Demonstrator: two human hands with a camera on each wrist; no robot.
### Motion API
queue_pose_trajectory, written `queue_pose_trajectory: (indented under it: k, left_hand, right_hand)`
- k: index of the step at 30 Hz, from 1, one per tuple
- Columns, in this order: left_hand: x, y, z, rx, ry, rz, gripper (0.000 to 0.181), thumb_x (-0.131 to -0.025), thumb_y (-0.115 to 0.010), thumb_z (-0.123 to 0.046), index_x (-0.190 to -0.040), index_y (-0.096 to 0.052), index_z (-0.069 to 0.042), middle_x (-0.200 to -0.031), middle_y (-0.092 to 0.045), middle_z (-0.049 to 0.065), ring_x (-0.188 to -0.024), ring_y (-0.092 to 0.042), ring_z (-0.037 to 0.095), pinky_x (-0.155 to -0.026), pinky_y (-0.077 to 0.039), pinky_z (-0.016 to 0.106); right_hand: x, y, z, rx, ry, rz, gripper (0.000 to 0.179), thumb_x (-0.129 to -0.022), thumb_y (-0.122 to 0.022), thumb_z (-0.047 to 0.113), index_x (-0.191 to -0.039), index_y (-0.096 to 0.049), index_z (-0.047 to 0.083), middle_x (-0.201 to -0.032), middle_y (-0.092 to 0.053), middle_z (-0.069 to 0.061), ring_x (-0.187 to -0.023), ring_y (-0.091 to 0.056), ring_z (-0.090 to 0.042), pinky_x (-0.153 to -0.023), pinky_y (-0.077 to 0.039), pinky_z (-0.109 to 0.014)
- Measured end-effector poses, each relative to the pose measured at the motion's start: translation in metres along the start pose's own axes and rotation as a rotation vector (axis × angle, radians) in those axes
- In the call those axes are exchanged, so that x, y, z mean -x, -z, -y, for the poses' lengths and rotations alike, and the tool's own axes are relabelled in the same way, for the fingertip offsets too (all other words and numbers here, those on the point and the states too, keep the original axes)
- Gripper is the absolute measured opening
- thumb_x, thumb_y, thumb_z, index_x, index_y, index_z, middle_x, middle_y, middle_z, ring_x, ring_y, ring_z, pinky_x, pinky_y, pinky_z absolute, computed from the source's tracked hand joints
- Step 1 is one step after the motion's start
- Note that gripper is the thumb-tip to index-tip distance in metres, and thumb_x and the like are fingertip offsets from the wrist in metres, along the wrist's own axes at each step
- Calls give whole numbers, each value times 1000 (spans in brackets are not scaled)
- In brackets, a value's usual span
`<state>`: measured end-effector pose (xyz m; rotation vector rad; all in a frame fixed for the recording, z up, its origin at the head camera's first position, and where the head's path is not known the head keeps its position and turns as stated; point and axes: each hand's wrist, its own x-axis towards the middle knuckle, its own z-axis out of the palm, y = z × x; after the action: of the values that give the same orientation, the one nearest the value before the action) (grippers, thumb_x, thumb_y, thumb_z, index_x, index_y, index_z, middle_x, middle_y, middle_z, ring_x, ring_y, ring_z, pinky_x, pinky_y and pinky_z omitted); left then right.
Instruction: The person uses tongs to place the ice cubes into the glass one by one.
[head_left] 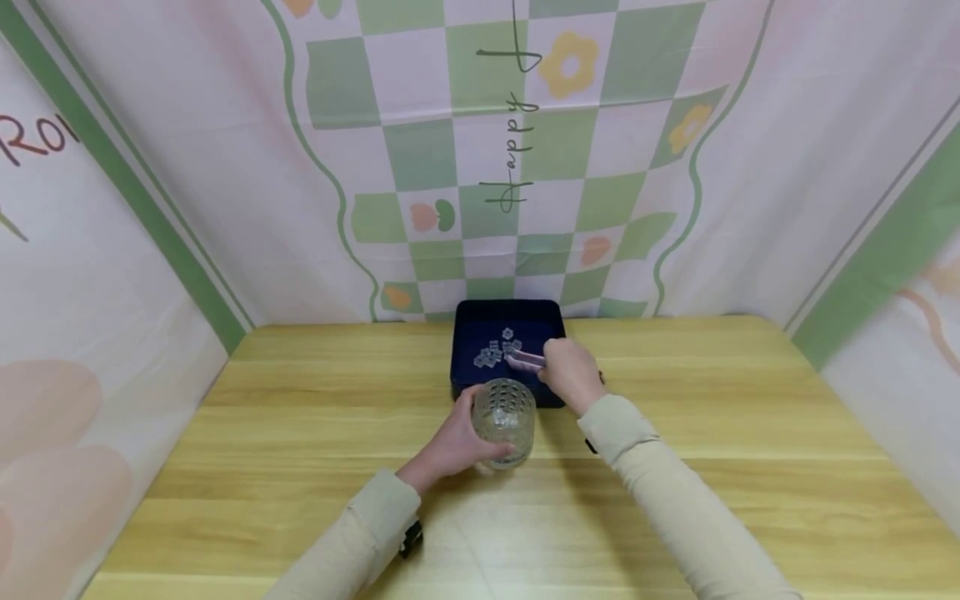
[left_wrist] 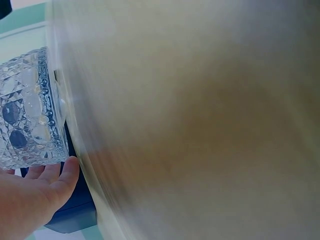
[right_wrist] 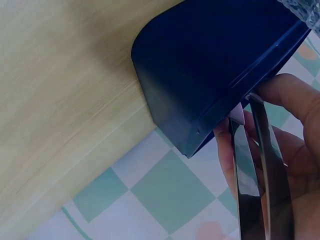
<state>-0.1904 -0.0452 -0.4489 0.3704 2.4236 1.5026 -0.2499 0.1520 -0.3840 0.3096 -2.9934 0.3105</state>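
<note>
My left hand (head_left: 459, 437) holds a clear, patterned glass (head_left: 504, 425) in front of a dark blue tray (head_left: 555, 396). In the left wrist view, the fingers (left_wrist: 67, 180) lie along the glass's textured side. My right hand (head_left: 572, 372) grips a pair of tongs (head_left: 527, 360), with the tips inside the tray by several small clear pieces (head_left: 489, 354). The right wrist view shows the tongs' two metal arms between thumb and fingers; their tips are hidden there behind the tray wall. Whether the tongs pinch a piece is too small to tell.
The tray stands at the back edge of a wooden table (head_left: 300, 400), against a checked cloth backdrop (head_left: 420, 154). Patterned cloth also hangs on the left and right sides. The glass is close to the tray's front wall.
</note>
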Motion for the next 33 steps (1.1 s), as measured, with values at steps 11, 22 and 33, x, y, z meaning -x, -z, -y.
queue_pose_trajectory:
  k: [11,22,33]
  left_hand:
    - [1,0,-1,-11,2,1,99,-73,-82,-33,-148,-21,-11,-146,-36,14,-130,-42,31,-106,-39,51]
    - [1,1,0,-7,7,5,100,-72,-82,-35,-148,-22,-12,-147,-35,13,-130,-42,31,-106,-39,52]
    - [1,-1,0,-6,12,2,101,-72,-82,-34,-149,-21,-10,-147,-35,14,-131,-41,32,-107,-38,53]
  right_hand:
    - [2,3,2,4,-18,21,19,-78,-72,10,-66,-59,4,-72,-65,-13,-64,-62,-28,-55,-51,-42]
    - [3,2,1,6,-15,12,21,-78,-73,11,-64,-58,5,-70,-63,-12,-61,-59,-26,-53,-49,-40]
    - [5,9,-7,-69,-50,13,20,-79,-72,12,-66,-59,4,-67,-63,-11,-57,-53,-23,-54,-46,-37]
